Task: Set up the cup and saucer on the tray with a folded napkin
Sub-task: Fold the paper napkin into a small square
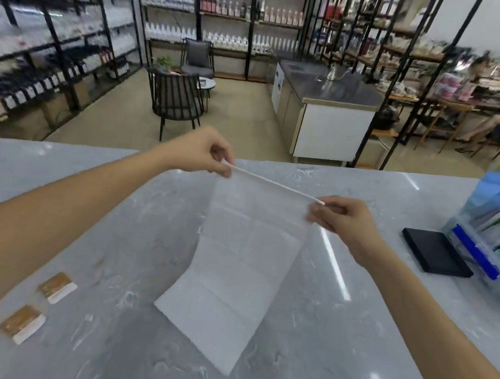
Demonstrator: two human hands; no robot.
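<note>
A thin white paper napkin [237,268], creased into rectangular panels, hung over the glossy grey marble counter [335,337], its lower edge resting on the stone at 6 o'clock. The left hand [199,150] pinched the top corner at 11 o'clock; the right hand [342,219] pinched the other at 2 o'clock, stretching the top edge taut. Two brown sachets [40,306] lay at 8 o'clock, a flat black case [435,252] at 3.

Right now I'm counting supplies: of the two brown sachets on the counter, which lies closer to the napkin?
The farther sachet, up the counter from the person. It lies closer to the napkin's lower corner than the other sachet, near the counter's front-left edge.
</note>
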